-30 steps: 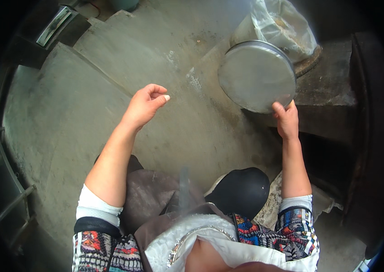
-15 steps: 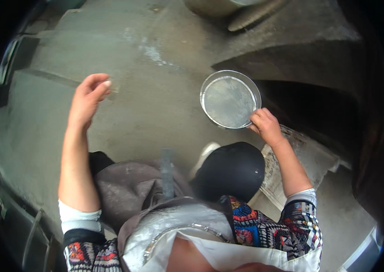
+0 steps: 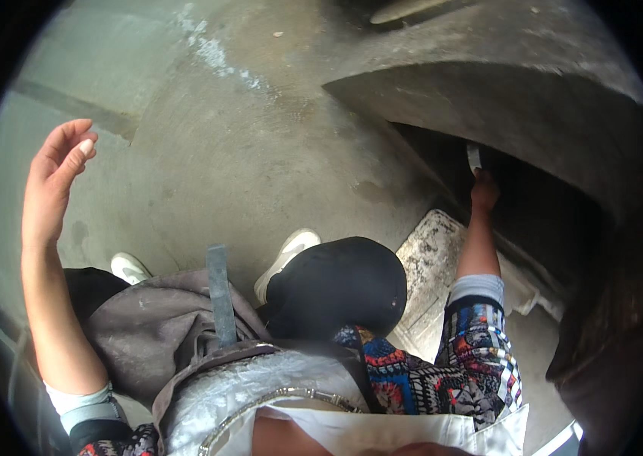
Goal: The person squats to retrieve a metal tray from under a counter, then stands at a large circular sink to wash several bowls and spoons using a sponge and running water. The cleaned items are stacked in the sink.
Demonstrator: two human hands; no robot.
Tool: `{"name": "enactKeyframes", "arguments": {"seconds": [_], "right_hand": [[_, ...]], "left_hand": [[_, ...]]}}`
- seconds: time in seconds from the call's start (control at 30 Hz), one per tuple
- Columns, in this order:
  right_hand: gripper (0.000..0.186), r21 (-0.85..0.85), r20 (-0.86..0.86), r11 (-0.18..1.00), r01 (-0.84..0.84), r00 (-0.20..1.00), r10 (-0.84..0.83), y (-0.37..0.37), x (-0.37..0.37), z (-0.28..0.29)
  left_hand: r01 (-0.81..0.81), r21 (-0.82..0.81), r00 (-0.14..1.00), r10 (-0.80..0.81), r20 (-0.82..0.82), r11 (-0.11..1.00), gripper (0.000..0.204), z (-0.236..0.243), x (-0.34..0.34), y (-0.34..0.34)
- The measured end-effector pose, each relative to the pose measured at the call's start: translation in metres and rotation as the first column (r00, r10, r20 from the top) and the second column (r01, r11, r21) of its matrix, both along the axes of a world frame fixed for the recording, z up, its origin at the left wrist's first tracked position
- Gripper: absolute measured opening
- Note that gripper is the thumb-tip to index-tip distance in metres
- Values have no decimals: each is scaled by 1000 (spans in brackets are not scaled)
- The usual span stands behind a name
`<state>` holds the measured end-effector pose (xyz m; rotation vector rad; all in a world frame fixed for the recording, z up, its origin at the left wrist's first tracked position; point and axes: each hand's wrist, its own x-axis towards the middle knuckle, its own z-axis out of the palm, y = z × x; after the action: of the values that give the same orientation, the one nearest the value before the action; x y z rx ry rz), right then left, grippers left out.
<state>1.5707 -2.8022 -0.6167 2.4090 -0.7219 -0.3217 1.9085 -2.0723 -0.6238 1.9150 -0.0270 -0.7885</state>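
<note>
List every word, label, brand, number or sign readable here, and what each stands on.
No text can be read in this view.
Pale, dark-speckled slab: marks only, no letters distinguishable.
Silvery piece at the right grip: too small and shadowed to tell.
Patterned sleeve: coloured pattern, no readable words.
Grey strap: no lettering visible.

no readable text, no legible labels, no numbers or signs made out

Grey floor (image 3: 276, 152) bore white stains (image 3: 215, 52) at 11 o'clock | grey ledge (image 3: 511, 87) jutted at 2 | dark recess (image 3: 557, 194) gaped at 3
</note>
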Motion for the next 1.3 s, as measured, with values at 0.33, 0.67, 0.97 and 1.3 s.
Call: {"name": "enactKeyframes", "arguments": {"seconds": [0.33,0.67,0.97,1.3], "right_hand": [[29,-351,-168,936,0,984,-63,-182,76,-43],[37,-115,246,955,272,940,-238,-134,143,48],[43,711,268,303,-635,-153,-951,-29,178,48],[51,695,151,231,-681,-176,-973,34,183,28]], "left_hand": [[-60,122,992,45,120,991,44,-30,1,-6],[3,71,987,-15,162,997,44,-34,12,-30],[24,75,994,-32,108,997,43,-24,13,-30],[61,41,997,-63,47,997,42,-7,34,-56]]}}
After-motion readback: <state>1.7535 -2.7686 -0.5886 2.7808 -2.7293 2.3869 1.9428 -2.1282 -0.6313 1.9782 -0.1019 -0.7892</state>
